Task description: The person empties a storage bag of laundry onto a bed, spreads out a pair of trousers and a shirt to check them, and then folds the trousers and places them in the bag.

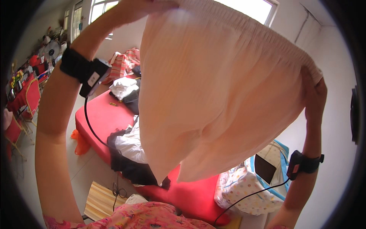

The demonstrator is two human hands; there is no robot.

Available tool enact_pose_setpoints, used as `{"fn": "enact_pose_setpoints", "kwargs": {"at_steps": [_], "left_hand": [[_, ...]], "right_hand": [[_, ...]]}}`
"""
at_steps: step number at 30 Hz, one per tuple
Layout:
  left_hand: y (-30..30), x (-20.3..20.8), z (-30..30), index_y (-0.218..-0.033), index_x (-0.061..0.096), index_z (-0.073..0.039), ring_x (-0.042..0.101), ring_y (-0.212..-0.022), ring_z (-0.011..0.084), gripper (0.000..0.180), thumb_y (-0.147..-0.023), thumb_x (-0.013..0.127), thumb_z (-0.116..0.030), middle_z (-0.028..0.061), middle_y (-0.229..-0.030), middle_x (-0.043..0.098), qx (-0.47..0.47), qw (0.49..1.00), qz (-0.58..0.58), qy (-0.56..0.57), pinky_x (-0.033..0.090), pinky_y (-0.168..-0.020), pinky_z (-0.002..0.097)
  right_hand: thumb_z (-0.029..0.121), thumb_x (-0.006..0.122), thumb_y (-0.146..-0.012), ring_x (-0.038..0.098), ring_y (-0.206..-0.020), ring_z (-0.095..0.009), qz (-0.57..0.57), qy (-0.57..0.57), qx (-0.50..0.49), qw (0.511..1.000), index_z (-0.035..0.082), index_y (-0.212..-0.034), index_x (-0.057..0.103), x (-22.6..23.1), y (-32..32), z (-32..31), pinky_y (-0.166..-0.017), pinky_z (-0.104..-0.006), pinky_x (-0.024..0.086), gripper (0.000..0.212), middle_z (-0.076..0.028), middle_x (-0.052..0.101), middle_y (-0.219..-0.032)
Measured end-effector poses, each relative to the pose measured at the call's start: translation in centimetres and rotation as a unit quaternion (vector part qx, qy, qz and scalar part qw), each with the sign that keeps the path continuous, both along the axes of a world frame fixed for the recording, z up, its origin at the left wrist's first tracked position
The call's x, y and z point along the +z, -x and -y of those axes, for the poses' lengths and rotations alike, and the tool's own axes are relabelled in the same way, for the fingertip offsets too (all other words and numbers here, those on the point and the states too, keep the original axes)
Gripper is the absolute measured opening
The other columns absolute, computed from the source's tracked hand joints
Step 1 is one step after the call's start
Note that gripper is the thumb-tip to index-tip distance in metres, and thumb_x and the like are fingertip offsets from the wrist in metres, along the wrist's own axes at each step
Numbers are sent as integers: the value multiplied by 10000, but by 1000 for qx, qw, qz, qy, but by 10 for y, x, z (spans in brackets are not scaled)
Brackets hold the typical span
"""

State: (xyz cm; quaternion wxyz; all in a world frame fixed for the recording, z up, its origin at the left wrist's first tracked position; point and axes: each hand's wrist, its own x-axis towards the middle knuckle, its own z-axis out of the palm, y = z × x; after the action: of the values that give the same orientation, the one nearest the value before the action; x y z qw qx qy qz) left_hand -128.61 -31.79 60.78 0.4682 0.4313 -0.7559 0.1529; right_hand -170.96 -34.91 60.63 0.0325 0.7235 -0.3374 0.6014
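Note:
A pair of pale cream-pink shorts (213, 84) hangs spread out in front of me, its gathered elastic waistband uppermost and its two leg openings pointing down. My left hand (162, 5) grips the waistband's left end at the top edge of the view, where part of the hand is cut off. The waistband's right end is in my right hand (315, 89), thumb behind the cloth and fingers closed at its edge. Both arms are raised, each with a black strapped-on device at the wrist. Much of the red bed is hidden behind the fabric.
Below lies a red-covered bed (101, 116) bearing white clothes (131, 143) and black clothes (133, 171). A dotted fabric bin (244, 187) stands at the right. A striped wooden stool (100, 200) is near me; red chairs (32, 93) and a fan (52, 49) are far left.

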Motion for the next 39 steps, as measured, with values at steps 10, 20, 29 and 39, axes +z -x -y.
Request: {"fn": "enact_pose_setpoints", "kwargs": {"at_steps": [10,20,29,39], "left_hand": [[84,46,-50,-1088,582,-34,562,-894,125,308,-864,581,-245,36,-1002,611,-219,972,-62,-55,450,-806,274],[120,16,-77,-1019,578,-32,530,-796,53,273,-821,622,-214,-9,-867,586,-201,978,1,-63,441,-720,230],[107,-22,-143,-905,577,-21,563,-842,154,165,-751,633,-43,68,-886,580,-388,899,-152,-135,460,-739,285],[180,-40,-153,-785,579,-5,595,-676,228,231,-864,560,-222,176,-783,625,-567,798,24,-204,471,-703,333]], "right_hand": [[377,603,-823,597,-780,-130,-1,28,-82,996,-24,-1067,564,44,74,-104,-700,-240,473,471,-96,630,-901],[210,579,-850,563,-879,-140,40,-183,67,980,6,-1093,529,0,126,-123,-788,-262,462,321,-80,591,-997],[242,688,-783,547,-813,-110,12,-139,430,892,47,-944,534,-44,153,-148,-734,-251,456,296,-11,551,-904],[158,614,-827,613,-827,-311,-71,-189,663,721,-11,-899,591,-65,82,-126,-720,-427,520,185,-205,604,-898]]}}
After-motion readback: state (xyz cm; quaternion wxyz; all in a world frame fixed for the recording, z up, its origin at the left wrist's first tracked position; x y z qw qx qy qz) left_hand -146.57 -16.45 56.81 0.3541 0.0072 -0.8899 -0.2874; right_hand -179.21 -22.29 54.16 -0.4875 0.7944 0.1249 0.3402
